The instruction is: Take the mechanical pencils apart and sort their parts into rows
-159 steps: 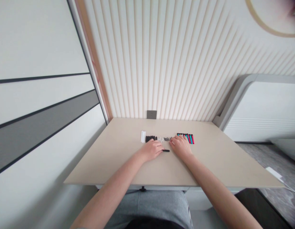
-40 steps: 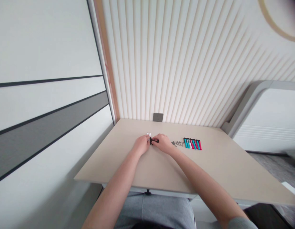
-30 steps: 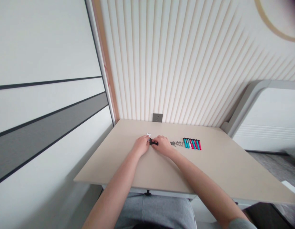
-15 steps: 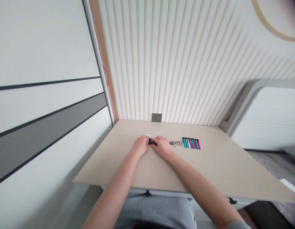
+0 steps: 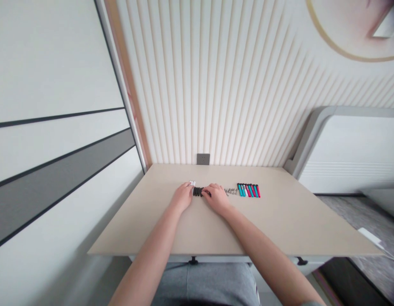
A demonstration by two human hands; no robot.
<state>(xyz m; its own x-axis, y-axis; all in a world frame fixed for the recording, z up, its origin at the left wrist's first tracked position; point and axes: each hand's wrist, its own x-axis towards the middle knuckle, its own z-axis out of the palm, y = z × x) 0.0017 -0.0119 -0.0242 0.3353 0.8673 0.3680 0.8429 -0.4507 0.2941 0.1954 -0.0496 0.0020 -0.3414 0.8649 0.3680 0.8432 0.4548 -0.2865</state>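
My left hand (image 5: 182, 197) and my right hand (image 5: 216, 197) rest on a beige table (image 5: 279, 221), fingers curled toward a short row of black pen parts (image 5: 197, 191) lying between them. My right fingertips touch the right end of that black row; whether they grip a piece is hidden. Behind my left hand, a few white sticks (image 5: 192, 183) peek out. To the right lie small grey metal bits (image 5: 231, 191), then a row of teal and red pens (image 5: 248, 190).
A grey wall socket (image 5: 203, 159) sits on the ribbed wall behind the table. A white cabinet (image 5: 352, 153) stands at the right, with a white adapter and cable (image 5: 370, 236) on the floor. My grey-trousered lap (image 5: 209, 282) is below the front edge.
Since five seconds ago both hands moved left from the table's middle to the black parts. In the last second they barely shifted; the camera swung slightly.
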